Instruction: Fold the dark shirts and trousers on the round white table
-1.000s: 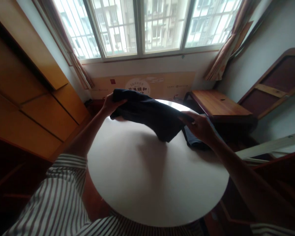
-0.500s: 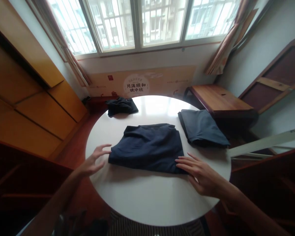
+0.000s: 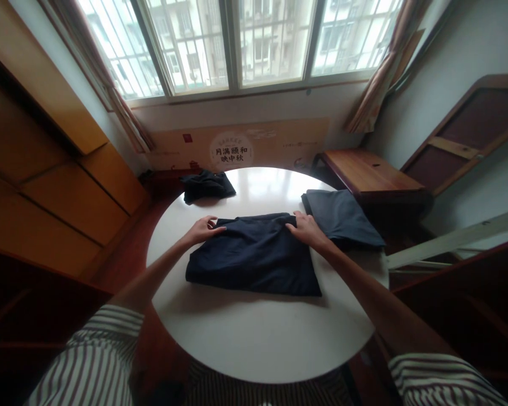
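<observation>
A folded navy garment [image 3: 254,256] lies across the middle of a round white table [image 3: 258,344]; its exact kind cannot be made out. At its far left corner, my left hand [image 3: 202,230] pinches the cloth between thumb and fingers. My right hand [image 3: 308,230] grips the far right corner in the same way. The near edge of the cloth rests flat on the table, slightly wrinkled above. The fingertips beneath the cloth are partly hidden.
A folded grey-blue garment [image 3: 342,217] lies at the table's right edge. A crumpled black cloth [image 3: 207,186] sits at the far left edge. Beyond the table stands a low wooden bench [image 3: 372,169] at right. Wooden cabinets [image 3: 68,192] line the left.
Both hands have moved from the garment's near sides forward to its far corners and closed on the cloth. The garment stays in about the same place.
</observation>
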Available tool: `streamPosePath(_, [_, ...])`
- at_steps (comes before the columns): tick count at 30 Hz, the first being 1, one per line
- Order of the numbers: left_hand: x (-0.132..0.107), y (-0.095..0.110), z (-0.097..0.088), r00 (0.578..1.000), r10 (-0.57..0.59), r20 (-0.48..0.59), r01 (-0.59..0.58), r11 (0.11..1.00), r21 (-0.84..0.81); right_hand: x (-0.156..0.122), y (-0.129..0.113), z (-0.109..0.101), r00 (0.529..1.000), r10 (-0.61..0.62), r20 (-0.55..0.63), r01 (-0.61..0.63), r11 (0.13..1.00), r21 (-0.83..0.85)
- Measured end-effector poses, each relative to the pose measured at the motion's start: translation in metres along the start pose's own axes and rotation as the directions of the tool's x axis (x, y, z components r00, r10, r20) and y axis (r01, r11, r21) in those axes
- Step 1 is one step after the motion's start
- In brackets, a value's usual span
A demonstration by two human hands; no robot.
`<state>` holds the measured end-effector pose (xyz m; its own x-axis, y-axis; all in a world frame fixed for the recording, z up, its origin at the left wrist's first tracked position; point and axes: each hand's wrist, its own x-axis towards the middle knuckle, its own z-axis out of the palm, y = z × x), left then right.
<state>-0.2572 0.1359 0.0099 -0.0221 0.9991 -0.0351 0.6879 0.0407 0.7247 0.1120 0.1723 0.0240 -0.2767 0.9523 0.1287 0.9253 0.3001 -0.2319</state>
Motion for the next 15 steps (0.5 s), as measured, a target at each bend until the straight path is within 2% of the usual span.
streamPosePath(2, [0.009, 0.002, 0.005, 0.998, 0.063, 0.027, -0.062, 0.997, -0.041, 0.003, 0.005, -0.007, 1.000, -0.008, -0.019, 0.008, 1.000, 0.022])
streamPosePath(4, [0.014, 0.002, 0.007, 0.997, 0.082, -0.016, -0.083, 0.991, -0.105, 0.002, 0.010, -0.012, 0.998, 0.005, -0.055, -0.002, 0.998, 0.060])
streamPosePath(6, [0.017, 0.000, 0.007, 0.996, 0.054, -0.075, -0.062, 0.991, -0.117, 0.001, 0.013, -0.014, 0.994, 0.036, -0.100, -0.020, 0.988, 0.150])
streamPosePath(8, [0.020, -0.001, 0.006, 0.995, 0.021, -0.095, -0.022, 1.000, -0.012, 0.003, 0.015, -0.013, 0.992, 0.072, -0.108, -0.043, 0.966, 0.255])
streamPosePath(11, [0.027, 0.005, 0.006, 0.991, 0.003, -0.132, 0.020, 0.985, 0.173, 0.013, 0.016, -0.008, 0.994, 0.100, -0.049, -0.079, 0.944, 0.320])
streamPosePath(13, [0.033, 0.018, 0.012, 0.981, 0.116, -0.153, -0.074, 0.964, 0.254, 0.022, 0.017, -0.005, 0.997, 0.069, -0.023, -0.058, 0.942, 0.330])
streamPosePath(15, [0.040, 0.035, 0.022, 0.942, 0.330, -0.062, -0.293, 0.898, 0.327, 0.032, 0.019, -0.004, 0.999, -0.048, -0.001, 0.046, 0.940, 0.339])
